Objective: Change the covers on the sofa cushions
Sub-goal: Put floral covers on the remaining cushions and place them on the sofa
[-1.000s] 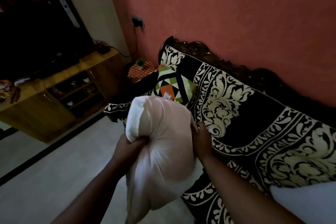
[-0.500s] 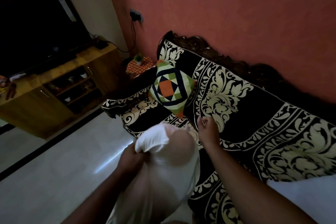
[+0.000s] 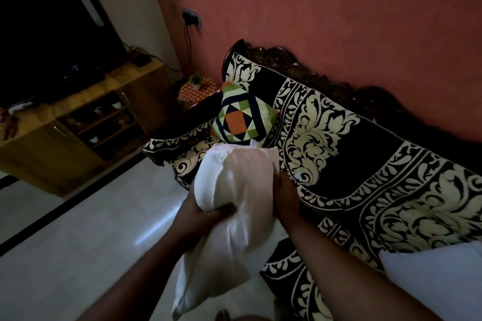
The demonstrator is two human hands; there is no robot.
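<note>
You held the white cushion (image 3: 234, 190) in the air over the sofa's (image 3: 365, 164) front edge, its pale cover (image 3: 211, 276) half on and hanging slack below. Your left hand (image 3: 203, 219) gripped the bunched cloth; your right hand (image 3: 285, 195) pressed flat against the side. You were stuffing; next, probably work the cover up. A patterned cushion (image 3: 242, 120) sat dressed in the sofa's far corner.

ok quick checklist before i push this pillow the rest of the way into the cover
1. Left hand grips the white cover: ok.
2. Right hand on the pillow's side: ok; whether it grips or presses, cannot tell.
3. Pillow fully inside the cover: not ok, top bulges out.
4. Corners seated in the cover: cannot tell.
5. Sofa seat free beside the patchwork cushion: ok.
</note>
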